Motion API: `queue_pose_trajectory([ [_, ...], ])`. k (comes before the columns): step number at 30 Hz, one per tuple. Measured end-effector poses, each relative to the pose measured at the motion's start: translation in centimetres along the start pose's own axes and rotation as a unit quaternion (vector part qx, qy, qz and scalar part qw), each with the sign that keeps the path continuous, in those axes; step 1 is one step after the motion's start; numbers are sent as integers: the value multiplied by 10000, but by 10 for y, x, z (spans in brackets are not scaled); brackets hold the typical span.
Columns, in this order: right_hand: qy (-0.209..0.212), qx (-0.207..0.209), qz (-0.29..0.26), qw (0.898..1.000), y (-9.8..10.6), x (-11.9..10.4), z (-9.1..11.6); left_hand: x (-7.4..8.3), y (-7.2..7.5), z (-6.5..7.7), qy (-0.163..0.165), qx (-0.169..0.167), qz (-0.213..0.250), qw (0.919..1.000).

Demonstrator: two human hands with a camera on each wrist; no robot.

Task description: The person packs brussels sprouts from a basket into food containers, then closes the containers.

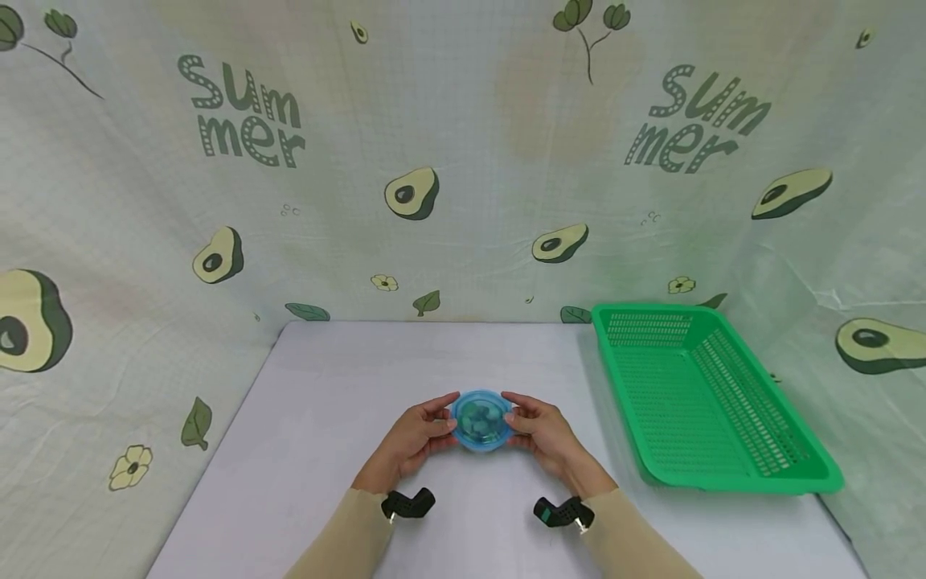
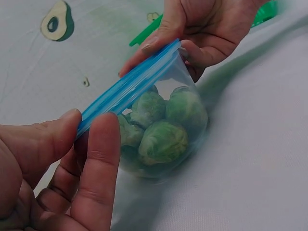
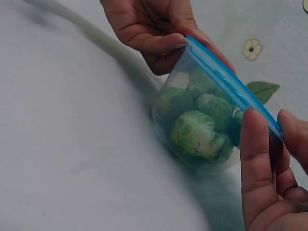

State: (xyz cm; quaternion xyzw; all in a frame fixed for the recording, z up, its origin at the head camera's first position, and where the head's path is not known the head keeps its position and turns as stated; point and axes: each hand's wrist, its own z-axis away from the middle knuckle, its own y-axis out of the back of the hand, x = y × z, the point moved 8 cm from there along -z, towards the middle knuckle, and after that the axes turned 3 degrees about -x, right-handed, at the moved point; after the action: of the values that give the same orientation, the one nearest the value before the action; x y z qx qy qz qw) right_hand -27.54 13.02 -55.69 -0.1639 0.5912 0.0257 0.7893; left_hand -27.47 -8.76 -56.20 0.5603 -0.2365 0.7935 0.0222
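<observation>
A clear round tub [image 1: 481, 422] with a blue rim lid [image 2: 130, 86] is held between both hands over the white table. Several green Brussels sprouts [image 2: 163, 142] show through its wall in both wrist views. My left hand [image 1: 419, 434] grips the left side of the lid, thumb on top and fingers beneath its edge. On the opposite side my right hand [image 1: 546, 434] pinches the lid the same way, thumb above and fingers below. In the right wrist view the lid [image 3: 231, 86] sits flat across the mouth of the tub, and the sprouts [image 3: 192, 134] lie inside.
A green plastic basket [image 1: 723, 482] with slotted walls stands on the right side of the white table [image 1: 347, 378]. A cloth [image 1: 477, 121] printed with avocados hangs behind and at both sides. Each wrist carries a black strapped device [image 1: 408, 504].
</observation>
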Motion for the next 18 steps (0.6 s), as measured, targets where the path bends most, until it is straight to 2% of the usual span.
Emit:
queue_pose_trajectory([
  [12,-29,0,-106,9999,2,-1,-2,-1,3,-2,46,20,4,10000],
  [16,-6,337,228,9992,6,-4,0,-1,6,1,65,104,-28,9999],
  [18,129,668,674,9954,11,-9,2,2,9,4,7,298,-137,9995],
])
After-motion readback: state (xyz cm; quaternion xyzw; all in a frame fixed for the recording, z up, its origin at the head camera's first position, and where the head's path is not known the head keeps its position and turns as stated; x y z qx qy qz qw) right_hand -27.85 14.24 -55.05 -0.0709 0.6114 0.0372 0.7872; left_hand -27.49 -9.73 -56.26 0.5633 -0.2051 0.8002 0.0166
